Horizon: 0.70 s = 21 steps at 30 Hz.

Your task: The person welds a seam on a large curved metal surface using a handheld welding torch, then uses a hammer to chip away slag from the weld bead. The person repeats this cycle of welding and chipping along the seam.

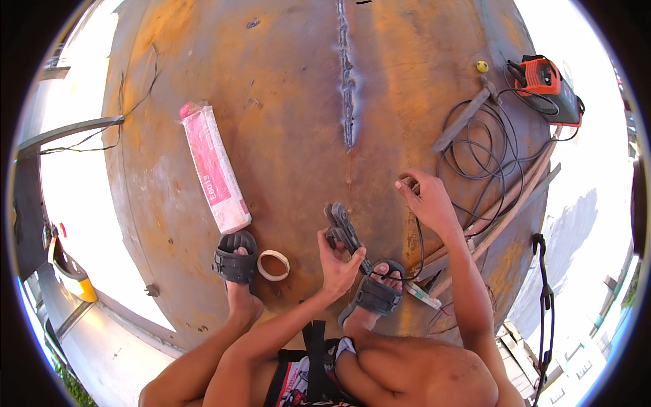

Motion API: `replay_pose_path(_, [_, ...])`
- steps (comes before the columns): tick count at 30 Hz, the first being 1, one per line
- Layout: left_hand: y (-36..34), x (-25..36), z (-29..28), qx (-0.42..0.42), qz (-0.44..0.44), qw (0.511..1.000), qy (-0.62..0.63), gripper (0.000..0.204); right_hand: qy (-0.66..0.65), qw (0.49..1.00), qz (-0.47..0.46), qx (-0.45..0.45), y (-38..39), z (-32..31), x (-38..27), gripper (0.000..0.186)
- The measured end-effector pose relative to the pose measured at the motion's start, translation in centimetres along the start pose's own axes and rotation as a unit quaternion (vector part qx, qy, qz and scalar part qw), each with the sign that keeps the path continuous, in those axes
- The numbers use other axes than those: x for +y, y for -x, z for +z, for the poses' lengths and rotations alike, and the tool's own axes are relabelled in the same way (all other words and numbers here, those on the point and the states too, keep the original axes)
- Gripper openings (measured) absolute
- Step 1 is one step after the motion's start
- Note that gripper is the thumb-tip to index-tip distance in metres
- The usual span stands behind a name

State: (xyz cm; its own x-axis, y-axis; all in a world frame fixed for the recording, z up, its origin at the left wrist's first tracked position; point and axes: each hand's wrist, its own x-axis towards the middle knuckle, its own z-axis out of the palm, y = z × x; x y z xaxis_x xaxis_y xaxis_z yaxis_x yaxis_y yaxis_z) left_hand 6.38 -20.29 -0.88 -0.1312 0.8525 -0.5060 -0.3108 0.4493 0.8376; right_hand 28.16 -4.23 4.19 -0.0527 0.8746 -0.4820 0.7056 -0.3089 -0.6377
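My left hand [337,266] is wrapped round a black welding electrode holder [346,227], whose jaws point up and away from me. No rod shows in the jaws. Its cable runs off to the right past my sandaled foot. Held over the rusty steel plate [291,156], my right hand [427,197] has its fingers curled together. Whatever they pinch, if anything, is too small to make out. Beyond both hands, a weld seam [347,95] runs straight away along the plate. A pink and white packet of welding rods [211,169] lies to the left.
A roll of tape [285,260] lies between my sandals. Right of me are a hammer [461,127], coiled black cable [489,154], wooden strips [522,197] and an orange and black welding machine [553,88]. A small yellow ball [482,66] sits near the hammer. The curved plate drops away at both sides.
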Motion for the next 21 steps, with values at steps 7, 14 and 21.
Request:
replay_pose_path(7, [-0.3, 1.9, -3.0, -0.021, 0.047, 0.997, 0.058, 0.066, 0.172, 0.971, 0.079, 0.144, -5.0, -5.6, 0.1, 0.048])
replay_pose_path(14, [-1.8, 4.2, -2.0, 0.058, -0.101, 0.976, 0.186, 0.046, 0.259, 0.946, 0.093, 0.17, -7.0, -6.0, 3.1, 0.064])
replay_pose_path(21, [-5.8, 10.2, 1.3, 0.093, -0.065, 0.988, -0.104, 0.04, 0.214, 0.96, 0.106, 0.145, -7.6, -6.2, 3.5, 0.06])
